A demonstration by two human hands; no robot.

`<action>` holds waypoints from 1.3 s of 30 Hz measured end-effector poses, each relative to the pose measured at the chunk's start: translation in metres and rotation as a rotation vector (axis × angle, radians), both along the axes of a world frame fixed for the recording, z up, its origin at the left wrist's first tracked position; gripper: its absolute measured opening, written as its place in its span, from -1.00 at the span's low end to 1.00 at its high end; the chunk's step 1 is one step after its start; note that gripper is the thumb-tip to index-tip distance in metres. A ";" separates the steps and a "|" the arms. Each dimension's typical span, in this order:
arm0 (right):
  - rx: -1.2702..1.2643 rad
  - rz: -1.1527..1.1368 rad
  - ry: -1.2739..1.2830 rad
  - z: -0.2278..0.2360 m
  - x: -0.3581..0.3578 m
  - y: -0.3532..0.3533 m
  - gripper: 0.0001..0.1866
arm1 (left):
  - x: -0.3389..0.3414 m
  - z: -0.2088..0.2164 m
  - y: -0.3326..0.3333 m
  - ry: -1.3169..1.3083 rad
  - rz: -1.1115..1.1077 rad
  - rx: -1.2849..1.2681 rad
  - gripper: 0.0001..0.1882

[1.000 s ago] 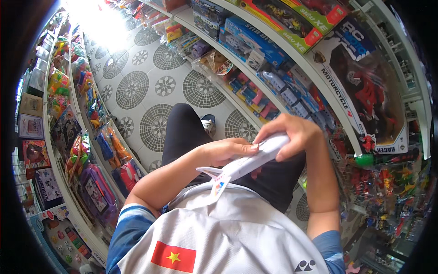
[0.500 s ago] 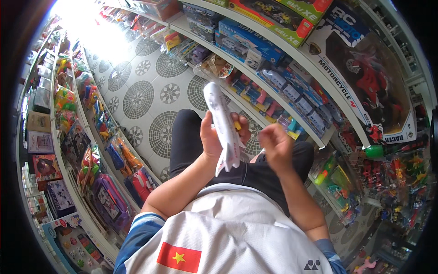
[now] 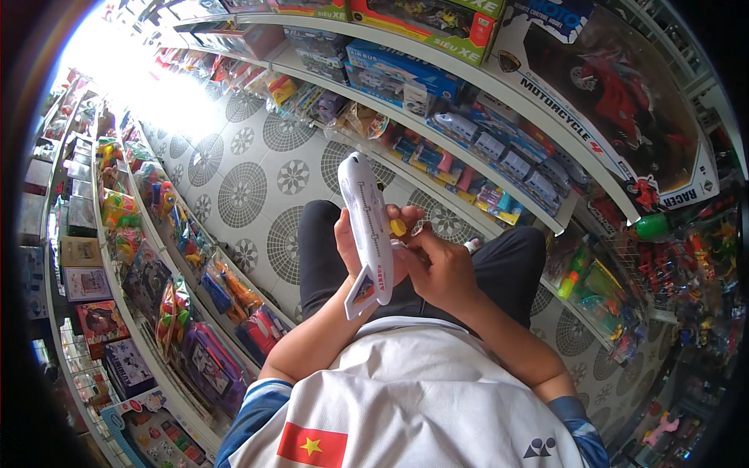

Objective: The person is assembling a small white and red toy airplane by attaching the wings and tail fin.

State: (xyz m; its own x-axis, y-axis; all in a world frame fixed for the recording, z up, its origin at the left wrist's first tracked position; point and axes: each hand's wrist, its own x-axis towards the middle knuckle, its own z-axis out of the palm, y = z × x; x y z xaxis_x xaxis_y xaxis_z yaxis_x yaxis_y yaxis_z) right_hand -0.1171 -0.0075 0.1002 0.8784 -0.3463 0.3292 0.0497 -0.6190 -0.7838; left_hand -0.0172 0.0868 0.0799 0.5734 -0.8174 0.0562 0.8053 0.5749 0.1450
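Note:
A white toy airplane is held in front of my lap, its nose pointing away from me and its tail fin toward me. My left hand grips it from below and behind, thumb along the left side and fingertips showing on the right. A small yellow piece shows by those fingertips, against the plane's right side. My right hand is at the rear right of the body, thumb and fingers closed beside a small white part. Whether that part belongs to the plane, or is pinched, cannot be made out.
Boxed toys, including a blue airplane box and a large motorcycle box, fill the shelves on the right. Bagged toys line the left shelves. Between them runs a patterned tile floor. My bent legs flank the plane.
My right hand has moved left, from apart to the plane's rear. The plane has rolled, showing its side and tail fin more. The view has shifted slightly.

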 end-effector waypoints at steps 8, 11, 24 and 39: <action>0.778 -0.011 0.175 0.019 -0.030 -0.016 -0.84 | 0.018 0.002 0.010 0.008 -0.019 0.077 -0.38; 0.942 0.010 0.061 0.017 -0.036 -0.021 -0.77 | 0.022 -0.007 0.021 0.042 -0.074 0.017 -0.39; 1.106 0.053 0.054 0.023 -0.034 -0.011 -0.64 | 0.010 -0.025 0.029 -0.118 -0.131 0.054 -0.36; 0.783 0.027 0.074 0.021 -0.040 0.001 -0.77 | -0.011 -0.022 0.036 -0.053 -0.093 0.189 -0.34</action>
